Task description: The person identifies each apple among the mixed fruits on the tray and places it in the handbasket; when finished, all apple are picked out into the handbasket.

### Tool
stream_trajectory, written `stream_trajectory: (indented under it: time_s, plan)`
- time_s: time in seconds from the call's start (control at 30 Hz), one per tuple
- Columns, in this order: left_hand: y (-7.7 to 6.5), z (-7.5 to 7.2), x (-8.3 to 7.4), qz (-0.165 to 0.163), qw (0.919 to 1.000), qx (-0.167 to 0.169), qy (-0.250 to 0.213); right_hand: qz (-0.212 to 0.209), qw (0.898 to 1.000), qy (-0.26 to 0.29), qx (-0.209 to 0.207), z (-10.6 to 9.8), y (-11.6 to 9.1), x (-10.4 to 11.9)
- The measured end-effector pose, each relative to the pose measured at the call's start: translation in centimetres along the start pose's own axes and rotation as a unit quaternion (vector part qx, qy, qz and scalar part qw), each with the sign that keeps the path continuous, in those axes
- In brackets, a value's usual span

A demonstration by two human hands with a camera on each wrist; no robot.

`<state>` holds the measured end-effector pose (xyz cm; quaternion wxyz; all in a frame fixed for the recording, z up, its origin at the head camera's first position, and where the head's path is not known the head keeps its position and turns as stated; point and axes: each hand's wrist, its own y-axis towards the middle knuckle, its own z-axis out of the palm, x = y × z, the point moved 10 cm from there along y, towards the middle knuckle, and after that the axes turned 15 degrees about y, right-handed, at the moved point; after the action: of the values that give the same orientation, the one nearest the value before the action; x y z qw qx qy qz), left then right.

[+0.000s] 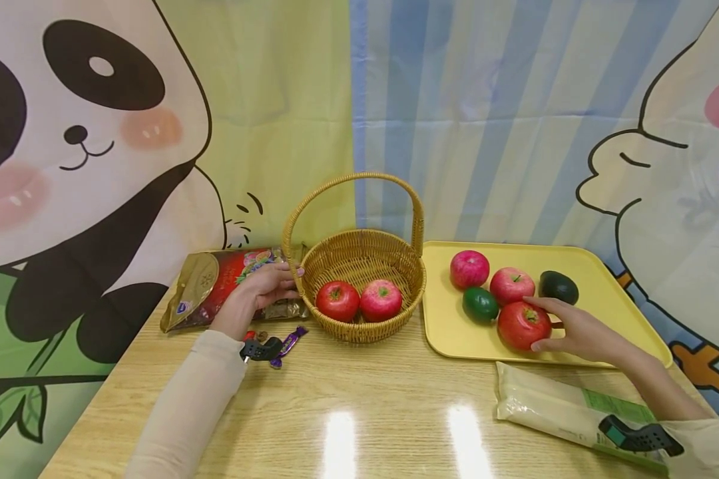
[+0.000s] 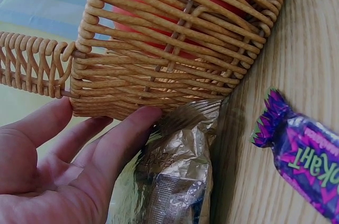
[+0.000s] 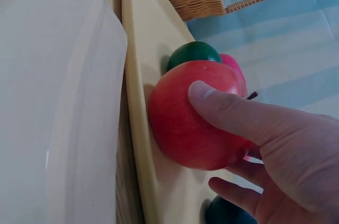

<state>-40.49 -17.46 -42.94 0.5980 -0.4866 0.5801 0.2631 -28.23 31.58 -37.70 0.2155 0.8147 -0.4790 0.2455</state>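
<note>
A wicker basket (image 1: 359, 332) with a tall handle stands at the middle and holds two red apples (image 1: 381, 300). My left hand (image 1: 269, 285) touches the basket's left side, its fingertips against the woven wall in the left wrist view, with fingers extended rather than wrapped round it. Over on the yellow tray (image 1: 611, 319), my right hand (image 1: 566, 329) grips a red apple (image 3: 196, 118), thumb on one side and fingers on the other. The apple sits low over the tray; whether it touches cannot be told. Beside it lie two more apples (image 1: 469, 269) and two dark green fruits (image 1: 480, 304).
A red and gold candy bag (image 1: 216, 283) lies left of the basket, partly behind my left hand. A purple wrapped candy (image 1: 289, 346) lies in front of it. A pale packet (image 1: 563, 402) rests on the wooden table (image 1: 287, 426) before the tray. Printed curtains hang behind.
</note>
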Motion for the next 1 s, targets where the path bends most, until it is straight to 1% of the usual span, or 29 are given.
stream_trajectory:
  time_s: [0.2,0.47,0.7,0.8,1.0]
  plan:
    - [0.0,0.0,0.1,0.0,1.0,0.0,0.003,0.02,0.999,0.039,0.004,0.4,-0.1,-0.5]
    - [0.1,-0.2,0.2,-0.007,1.0,-0.007,0.001,0.031,0.998,0.055,0.0,0.3,-0.2,-0.7]
    - [0.2,0.0,0.0,-0.008,0.9999,-0.006,0.004,0.033,0.999,0.027,-0.014,0.0,-0.2,-1.0]
    - [0.1,0.0,-0.1,-0.009,0.9999,-0.005,0.004,0.035,0.999,0.024,-0.023,0.0,-0.2,-1.2]
    - [0.0,0.0,-0.1,-0.008,0.9999,-0.006,0.006,0.033,0.998,0.03,-0.036,-0.3,-0.3,-0.9]
